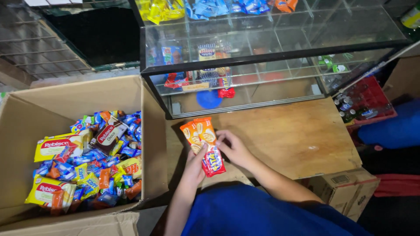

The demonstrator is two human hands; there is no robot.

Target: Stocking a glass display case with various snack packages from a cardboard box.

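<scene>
Since the snack packs [204, 143] we hold are thin foil pouches of biscuits, we judge them light, slick and a little crinkly, with brittle contents that would crack under a hard squeeze; the safest hold looks to be along the long edges or the crimped ends, not across the flat middle. They sit as a small fanned bunch over the wooden board [288, 135], just in front of the glass case [271, 65]: two orange packs on top, a red one below. Our left hand [195, 162] comes up from beneath, fingers curled partly closed around the lower left side of the bunch, thumb near the orange pack. Our right hand [234, 148] lies to the right, fingers bent and loosely closed, the tips pinching the bunch's right edge where orange meets red. Neither hand is clenched; both grips look light. To our left an open carton [148, 131] stands well filled with mixed packs in yellow, blue and orange. Inside the case a few more packs lie on the shelves, and a red crate [372, 102] of bottles stands to the right.
</scene>
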